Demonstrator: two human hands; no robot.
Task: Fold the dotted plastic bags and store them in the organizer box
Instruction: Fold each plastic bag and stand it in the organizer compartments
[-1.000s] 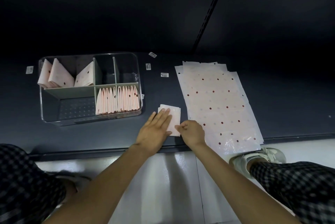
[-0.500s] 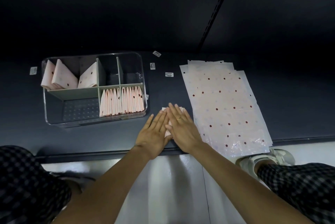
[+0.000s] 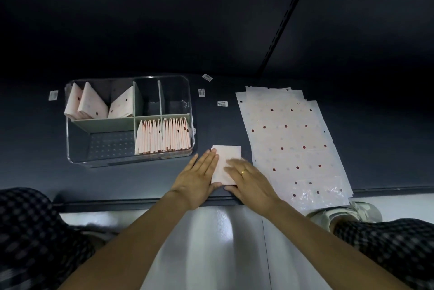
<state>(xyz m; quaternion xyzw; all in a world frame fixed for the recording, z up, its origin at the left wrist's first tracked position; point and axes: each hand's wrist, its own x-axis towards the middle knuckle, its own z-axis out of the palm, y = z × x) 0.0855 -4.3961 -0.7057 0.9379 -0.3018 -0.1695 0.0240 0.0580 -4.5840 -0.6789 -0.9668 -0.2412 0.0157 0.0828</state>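
Atop folded bag (image 3: 226, 157), right hand (image 3: 252, 183) further right.

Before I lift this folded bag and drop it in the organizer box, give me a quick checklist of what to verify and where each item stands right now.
1. Folded bag lies flat on the shelf: ok.
2. Left hand and right hand rest flat on the folded bag, neither gripping it: not ok for lifting.
3. Front right compartment of the organizer box has room: not ok, tightly packed.
4. Front left compartment free: ok.
5. Path from the folded bag to the organizer box unobstructed: ok.
6. Creases will hold once released: cannot tell.
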